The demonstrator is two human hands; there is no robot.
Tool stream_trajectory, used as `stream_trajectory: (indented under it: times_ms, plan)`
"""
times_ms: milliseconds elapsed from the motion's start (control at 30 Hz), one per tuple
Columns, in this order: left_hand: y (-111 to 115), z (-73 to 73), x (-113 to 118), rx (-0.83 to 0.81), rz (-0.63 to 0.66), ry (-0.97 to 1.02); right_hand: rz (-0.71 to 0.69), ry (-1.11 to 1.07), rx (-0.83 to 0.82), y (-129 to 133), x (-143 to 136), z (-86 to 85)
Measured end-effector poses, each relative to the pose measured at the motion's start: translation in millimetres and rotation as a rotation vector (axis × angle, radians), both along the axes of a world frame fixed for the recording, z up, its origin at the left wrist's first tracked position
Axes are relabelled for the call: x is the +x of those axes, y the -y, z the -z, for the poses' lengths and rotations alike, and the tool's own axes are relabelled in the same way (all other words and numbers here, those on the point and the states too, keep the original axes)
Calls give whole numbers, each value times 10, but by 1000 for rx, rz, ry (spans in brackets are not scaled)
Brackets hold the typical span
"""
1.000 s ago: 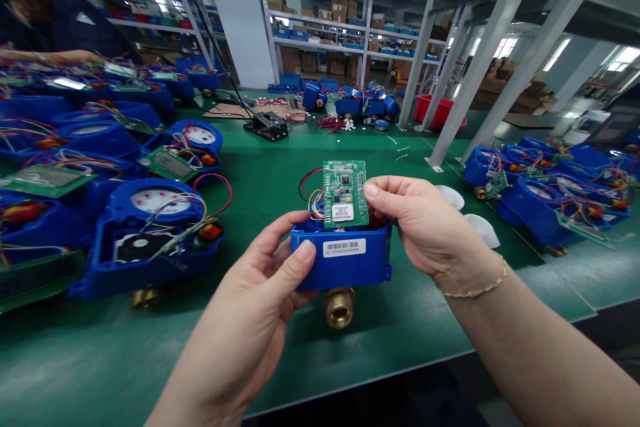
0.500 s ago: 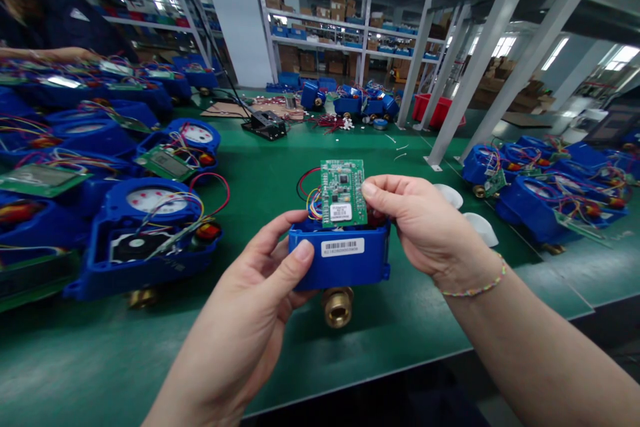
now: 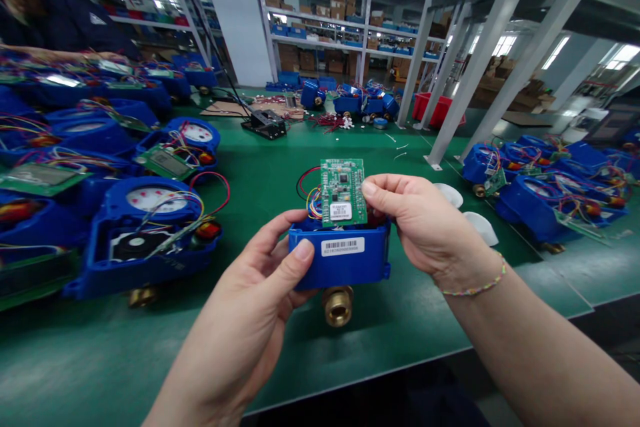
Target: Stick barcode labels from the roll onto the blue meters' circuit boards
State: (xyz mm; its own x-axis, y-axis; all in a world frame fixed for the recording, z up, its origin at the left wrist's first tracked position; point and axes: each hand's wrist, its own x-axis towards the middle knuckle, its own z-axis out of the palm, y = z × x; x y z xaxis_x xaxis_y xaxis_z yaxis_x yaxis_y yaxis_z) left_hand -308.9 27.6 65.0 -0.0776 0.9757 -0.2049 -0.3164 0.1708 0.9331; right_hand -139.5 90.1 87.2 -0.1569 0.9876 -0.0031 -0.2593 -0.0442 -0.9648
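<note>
A blue meter housing [image 3: 345, 270] with a barcode label on its front and a brass fitting [image 3: 339, 307] below is in front of me. My left hand [image 3: 265, 280] grips its left side, thumb on the front wall. Between thumb and fingers, my right hand [image 3: 415, 220] pinches the right edge of a green circuit board [image 3: 344, 180], which stands upright over the housing's top. The board carries a white label. Coloured wires [image 3: 314, 203] run at its left. The inside of the housing is mostly hidden.
Many blue meters [image 3: 150, 233] crowd the left of the green table [image 3: 260, 167]; more meters [image 3: 540, 203] sit at the right. White curved pieces [image 3: 480, 229] lie beside my right wrist. Metal posts [image 3: 485, 47] rise behind. A person [image 3: 65, 20] is at the far left.
The person at the far left has shifted slightly. My hands, the board and the housing look unmoved.
</note>
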Motion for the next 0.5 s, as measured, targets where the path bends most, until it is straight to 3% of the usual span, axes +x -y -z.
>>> stream_trajectory:
  times_ms: [500]
  plan:
    - [-1,13,13,13,2,13,-12,-1,-12,4,8,0]
